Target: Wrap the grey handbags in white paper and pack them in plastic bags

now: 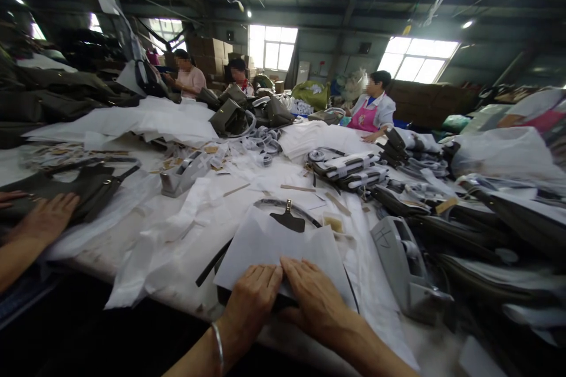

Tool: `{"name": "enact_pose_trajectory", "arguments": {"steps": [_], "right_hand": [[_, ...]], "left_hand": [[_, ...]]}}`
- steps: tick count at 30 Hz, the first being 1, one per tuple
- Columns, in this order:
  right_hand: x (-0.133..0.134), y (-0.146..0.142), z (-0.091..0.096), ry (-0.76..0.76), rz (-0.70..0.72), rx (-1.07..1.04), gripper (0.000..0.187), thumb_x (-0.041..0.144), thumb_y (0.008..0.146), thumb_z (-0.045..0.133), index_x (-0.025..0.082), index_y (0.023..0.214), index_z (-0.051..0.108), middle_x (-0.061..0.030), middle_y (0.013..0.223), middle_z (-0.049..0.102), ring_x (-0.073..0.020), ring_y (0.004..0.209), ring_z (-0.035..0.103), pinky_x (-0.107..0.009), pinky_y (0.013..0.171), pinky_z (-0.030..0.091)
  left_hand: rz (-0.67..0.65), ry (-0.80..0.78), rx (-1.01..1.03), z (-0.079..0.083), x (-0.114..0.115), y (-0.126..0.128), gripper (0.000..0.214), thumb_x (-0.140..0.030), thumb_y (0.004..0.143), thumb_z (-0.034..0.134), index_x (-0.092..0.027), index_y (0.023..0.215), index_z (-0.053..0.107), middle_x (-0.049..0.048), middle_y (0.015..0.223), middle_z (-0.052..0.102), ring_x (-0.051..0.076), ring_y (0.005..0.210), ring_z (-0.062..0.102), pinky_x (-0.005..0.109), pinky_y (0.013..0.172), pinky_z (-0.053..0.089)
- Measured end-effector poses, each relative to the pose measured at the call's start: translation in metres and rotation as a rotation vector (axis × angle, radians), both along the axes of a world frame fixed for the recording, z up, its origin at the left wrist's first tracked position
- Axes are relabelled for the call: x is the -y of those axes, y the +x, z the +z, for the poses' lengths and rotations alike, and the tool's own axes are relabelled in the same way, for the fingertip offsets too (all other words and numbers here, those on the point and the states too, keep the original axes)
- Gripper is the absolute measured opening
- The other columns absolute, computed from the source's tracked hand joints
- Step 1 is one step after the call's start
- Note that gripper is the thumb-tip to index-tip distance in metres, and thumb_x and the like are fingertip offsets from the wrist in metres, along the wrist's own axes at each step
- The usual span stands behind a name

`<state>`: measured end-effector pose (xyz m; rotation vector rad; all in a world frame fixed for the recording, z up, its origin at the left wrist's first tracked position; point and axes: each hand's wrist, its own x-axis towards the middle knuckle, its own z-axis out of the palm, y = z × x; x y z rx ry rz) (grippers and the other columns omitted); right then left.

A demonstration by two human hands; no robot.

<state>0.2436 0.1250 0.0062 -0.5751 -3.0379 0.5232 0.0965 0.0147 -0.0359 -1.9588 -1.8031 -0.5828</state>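
A dark handbag (pixel 287 222) lies in front of me, mostly hidden beneath a white paper sheet (pixel 265 245). Its dark closure tab with a metal fitting and its plastic-wrapped handle (pixel 262 202) show beyond the paper. My left hand (pixel 254 293), below a silver bangle, has its fingers bent over the near edge of the sheet; its thumb is hidden. Beside it, my right hand (pixel 313 287) presses long fingers onto the paper, its thumb lower at the bag's near side. Both hands grip the sheet at this edge, fingertips almost touching.
A grey tape dispenser (pixel 404 262) stands at right, another dispenser (pixel 183 175) at left. Wrapped bags (pixel 349 168) pile up at right. Paper stacks (pixel 132 121) lie farther back. At left, another person's hand (pixel 46 215) rests on a dark bag (pixel 95 185). Co-workers sit across the table.
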Motion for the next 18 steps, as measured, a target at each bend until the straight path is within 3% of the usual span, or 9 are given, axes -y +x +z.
{"name": "enact_pose_trajectory", "arguments": {"steps": [8, 13, 18], "right_hand": [[0.003, -0.006, -0.006, -0.083, -0.072, 0.039, 0.079, 0.029, 0.070, 0.081, 0.010, 0.141, 0.052, -0.0178, 0.144, 0.052, -0.0319, 0.134, 0.048, -0.047, 0.118, 0.031], [0.004, -0.008, -0.016, -0.060, -0.126, 0.072, 0.082, 0.029, 0.065, 0.082, 0.011, 0.140, 0.053, -0.0186, 0.145, 0.050, -0.0333, 0.136, 0.046, -0.047, 0.118, 0.031], [0.003, -0.007, -0.023, 0.000, -0.123, 0.113, 0.078, 0.028, 0.070, 0.076, 0.010, 0.143, 0.051, -0.0192, 0.148, 0.046, -0.0326, 0.138, 0.044, -0.047, 0.118, 0.032]], "left_hand": [[-0.018, 0.022, -0.027, -0.013, -0.007, 0.007, 0.016, -0.003, 0.090, 0.050, -0.013, 0.100, 0.058, 0.0041, 0.083, 0.065, 0.021, 0.074, 0.062, 0.036, 0.073, 0.051], [0.009, -0.040, -0.028, -0.016, -0.011, 0.011, 0.007, -0.008, 0.091, 0.056, -0.014, 0.094, 0.058, 0.0032, 0.080, 0.063, 0.021, 0.075, 0.060, 0.035, 0.074, 0.049], [0.001, 0.014, -0.052, -0.016, -0.016, 0.013, 0.004, -0.014, 0.089, 0.063, -0.013, 0.090, 0.059, 0.0042, 0.080, 0.064, 0.021, 0.077, 0.060, 0.035, 0.077, 0.050]]}}
